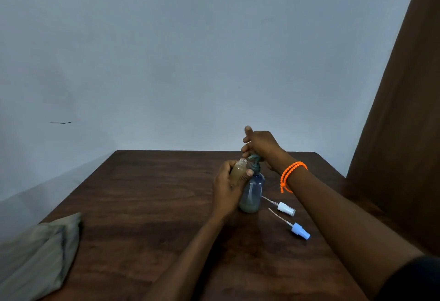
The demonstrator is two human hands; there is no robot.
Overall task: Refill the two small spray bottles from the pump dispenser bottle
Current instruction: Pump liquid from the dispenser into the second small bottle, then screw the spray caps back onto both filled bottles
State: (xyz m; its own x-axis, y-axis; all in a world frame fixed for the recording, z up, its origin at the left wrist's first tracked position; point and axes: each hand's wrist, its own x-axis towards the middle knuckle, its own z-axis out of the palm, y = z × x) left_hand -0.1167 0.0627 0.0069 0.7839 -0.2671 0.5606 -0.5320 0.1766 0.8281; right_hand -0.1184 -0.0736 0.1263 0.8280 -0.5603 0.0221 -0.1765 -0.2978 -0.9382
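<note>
A dark brown wood-grain worktop [147, 205] stands against a pale wall, its far edge at the wall. Right of centre, a translucent blue pump dispenser bottle [252, 193] stands upright on it, with a little murky liquid at the bottom. Just right of the bottle lies a white spray cap [286, 208] on its side, its thin dip tube pointing left and far. Nearer lies a blue spray cap [301, 230], likewise tubed. At the near left corner rests a folded grey-green cloth [40, 253].

One pump dispenser bottle [252, 191], one open small spray bottle [238, 172], two loose spray heads [286, 209] [300, 230], one folded cloth [40, 253].
</note>
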